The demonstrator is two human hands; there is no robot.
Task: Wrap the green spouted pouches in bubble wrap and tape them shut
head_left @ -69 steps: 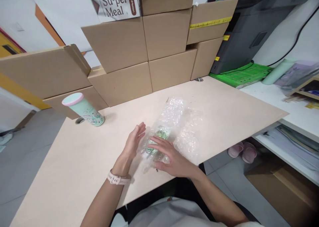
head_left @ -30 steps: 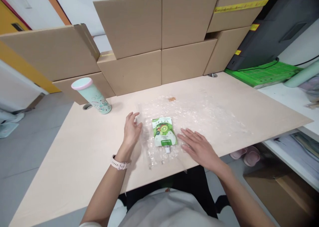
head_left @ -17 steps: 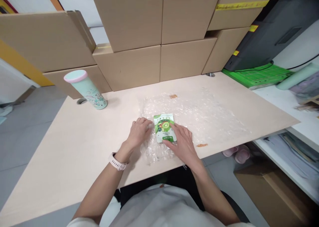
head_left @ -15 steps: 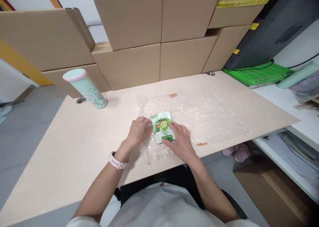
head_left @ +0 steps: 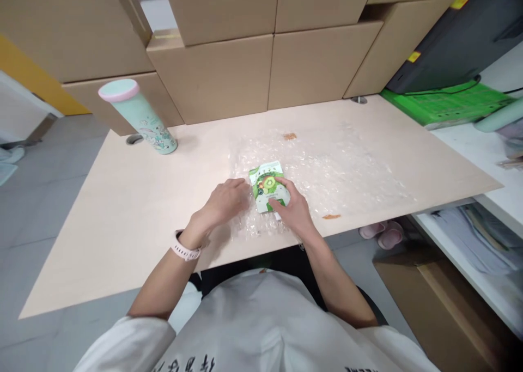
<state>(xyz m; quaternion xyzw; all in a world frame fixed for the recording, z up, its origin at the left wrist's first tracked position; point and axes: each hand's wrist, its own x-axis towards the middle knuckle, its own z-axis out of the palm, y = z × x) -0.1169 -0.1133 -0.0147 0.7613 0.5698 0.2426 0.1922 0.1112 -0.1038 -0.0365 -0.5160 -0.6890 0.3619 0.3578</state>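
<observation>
**Green pouch on bubble wrap, right hand on it, left hand right next to it**

So the far edge of the light wooden table (head_left: 122,214) is lined with a wall of stacked cardboard boxes (head_left: 229,78). A mint tumbler (head_left: 143,119) with a pink rim stands near the far left corner, well apart from the hands. Over on the right there's a green crate (head_left: 449,102) under a dark grey machine (head_left: 441,40), plus a white shelf unit (head_left: 466,143). Pink slippers (head_left: 390,236) and a brown carton (head_left: 449,306) are down on the floor.

A clear sheet of bubble wrap (head_left: 335,170) is spread across the middle of the table, and the green-and-white pouch (head_left: 265,184) lies flat on its left part, kiwi picture facing up. What gets in the way of the view is the right hand, which hides the pouch's lower right side.

Both forearms reach forward from the near edge and angle inward, the left one wearing a pale pink wristband (head_left: 186,250).

The hands are apart, pouch between them. The right hand (head_left: 295,207) has thumb and index finger spread on the pouch's front; can't tell if it's actually gripping. The left hand (head_left: 226,202) is loosely curled by the wrap's left side, fingertips just beside the pouch. Can't tell if they're pinching the wrap.
</observation>
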